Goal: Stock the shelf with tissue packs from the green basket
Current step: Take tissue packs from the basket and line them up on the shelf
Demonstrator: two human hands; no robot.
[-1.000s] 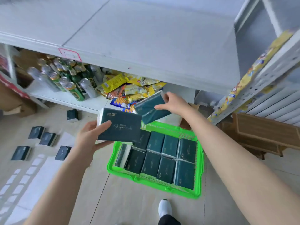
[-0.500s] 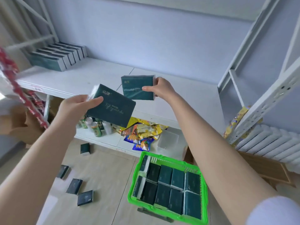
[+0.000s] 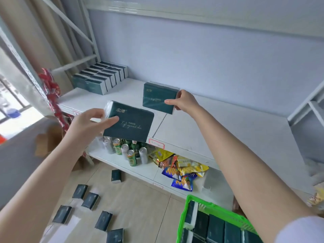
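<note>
My left hand (image 3: pixel 91 123) grips a dark green tissue pack (image 3: pixel 129 126) by its left end, held above the front edge of the white shelf (image 3: pixel 219 127). My right hand (image 3: pixel 184 102) pinches a second dark green tissue pack (image 3: pixel 158 99) by its right end, upright over the middle of the shelf. A row of several tissue packs (image 3: pixel 100 78) stands at the shelf's back left corner. The green basket (image 3: pixel 189 206) sits on the floor at the bottom right, with several packs in it.
Several loose tissue packs (image 3: pixel 90 200) lie on the floor at the left. The lower shelf holds drink cans (image 3: pixel 129 153) and snack bags (image 3: pixel 182 171). A red hanging strip (image 3: pixel 52 95) dangles at the shelf's left post. White uprights stand at the right.
Both hands have carried their packs up from the basket to the shelf level. The right pack now stands over the shelf's middle; the view has tilted upward.
</note>
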